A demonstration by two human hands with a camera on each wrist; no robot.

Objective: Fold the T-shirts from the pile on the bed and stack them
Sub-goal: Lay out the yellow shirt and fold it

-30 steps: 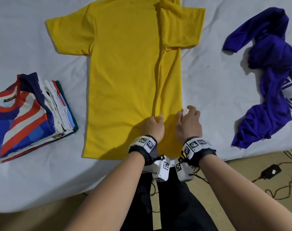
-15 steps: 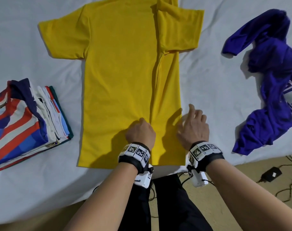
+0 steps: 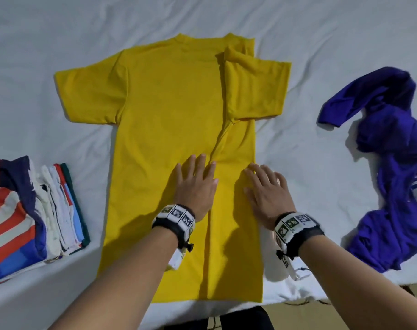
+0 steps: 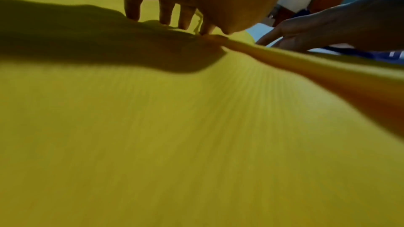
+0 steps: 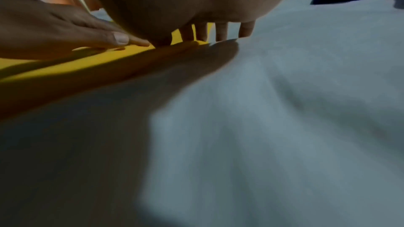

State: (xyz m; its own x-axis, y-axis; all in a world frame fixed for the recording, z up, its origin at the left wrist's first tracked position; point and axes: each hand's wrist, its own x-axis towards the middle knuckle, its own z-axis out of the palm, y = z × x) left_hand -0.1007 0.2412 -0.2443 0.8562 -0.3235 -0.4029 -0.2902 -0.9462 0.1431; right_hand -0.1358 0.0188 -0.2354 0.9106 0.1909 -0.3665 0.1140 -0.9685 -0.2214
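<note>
Yellow T-shirt: it lay flat at the centre of the white bed, collar toward 12 o'clock; the side at 3 o'clock was folded inward with its sleeve turned back out.
Your left hand: you pressed it flat, fingers straight, on the shirt body beside the fold edge, gripping nothing.
Your right hand: you laid it flat, fingers spread, on the folded panel, gripping nothing.
Done: a stack of folded shirts sat at 9 o'clock.
Left: I judged the 9 o'clock side, the lengthwise fold and stacking outstanding; a crumpled purple shirt waited at 3 o'clock.
</note>
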